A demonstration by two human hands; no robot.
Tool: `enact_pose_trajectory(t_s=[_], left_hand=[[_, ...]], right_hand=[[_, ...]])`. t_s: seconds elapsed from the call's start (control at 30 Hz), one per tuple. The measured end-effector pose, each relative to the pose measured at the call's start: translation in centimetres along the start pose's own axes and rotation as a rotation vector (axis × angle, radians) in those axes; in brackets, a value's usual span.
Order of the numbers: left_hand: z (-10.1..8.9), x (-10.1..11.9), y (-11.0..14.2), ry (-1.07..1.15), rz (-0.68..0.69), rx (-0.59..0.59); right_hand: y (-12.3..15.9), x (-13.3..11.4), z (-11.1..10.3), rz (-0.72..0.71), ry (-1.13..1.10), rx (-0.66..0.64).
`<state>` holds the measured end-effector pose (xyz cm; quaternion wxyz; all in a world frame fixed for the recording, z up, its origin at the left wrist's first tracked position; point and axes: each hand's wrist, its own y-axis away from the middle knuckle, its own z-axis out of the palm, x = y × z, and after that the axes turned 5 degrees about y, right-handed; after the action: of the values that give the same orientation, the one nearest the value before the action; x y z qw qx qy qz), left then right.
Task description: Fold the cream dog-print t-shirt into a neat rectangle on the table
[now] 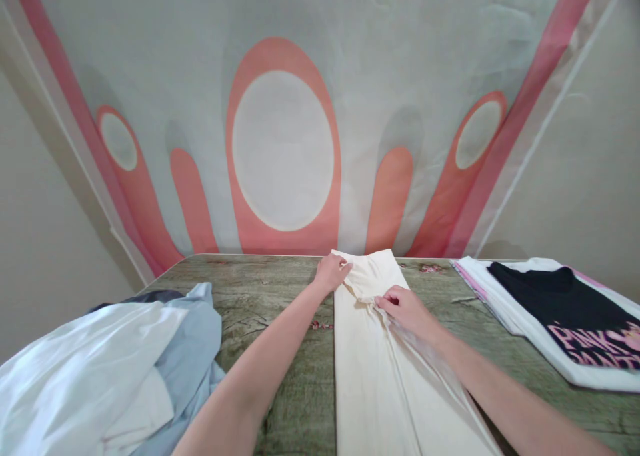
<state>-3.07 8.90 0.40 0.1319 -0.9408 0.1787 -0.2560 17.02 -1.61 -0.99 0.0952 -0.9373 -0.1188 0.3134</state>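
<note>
Now our right hand (406,309) firmly pinches the cream garment (365,383) on the wood-grain table (265,296); our left hand (331,274) touches its far end, grip unclear; uneven tugging could skew the garment.

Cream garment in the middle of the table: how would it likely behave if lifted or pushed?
The cream garment would probably hang limp, since its cloth bunches near the right hand. Pushed from the side, it would likely wrinkle, as loose folds already run lengthwise. Rolling seems unlikely: it lies mostly flat.
</note>
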Motion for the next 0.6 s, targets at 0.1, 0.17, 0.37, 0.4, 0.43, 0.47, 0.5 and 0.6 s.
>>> enact_pose_trajectory(t_s=[0.1, 0.17, 0.37, 0.4, 0.43, 0.47, 0.5, 0.6], left_hand=[[0.9, 1.2, -1.3, -0.034, -0.013, -0.083], [1.2, 1.8, -2.1, -0.033, -0.009, -0.117], [1.0, 3.1, -3.8, -0.009, 0.04, -0.128], [0.9, 3.3, -4.0, -0.009, 0.049, -0.128], [0.8, 3.4, -4.2, -0.012, 0.057, -0.127], [0.7, 3.4, -4.3, -0.015, 0.065, -0.124], [0.7, 3.4, -4.3, -0.018, 0.074, -0.121], [0.7, 3.2, -4.0, -0.03, 0.101, -0.105]], right_hand=[[0.1, -0.1, 0.4, 0.019, 0.032, 0.048], [0.2, -0.2, 0.5, 0.015, 0.034, 0.051], [0.8, -0.5, 0.3, 0.006, -0.022, 0.05], [0.9, -0.6, 0.2, -0.001, -0.027, 0.045], [1.0, -0.7, 0.1, -0.014, -0.029, 0.035], [1.0, -0.7, 0.1, -0.029, -0.027, 0.022], [1.1, -0.7, 0.0, -0.044, -0.023, 0.007], [1.2, -0.8, -0.2, -0.075, -0.008, -0.034]])
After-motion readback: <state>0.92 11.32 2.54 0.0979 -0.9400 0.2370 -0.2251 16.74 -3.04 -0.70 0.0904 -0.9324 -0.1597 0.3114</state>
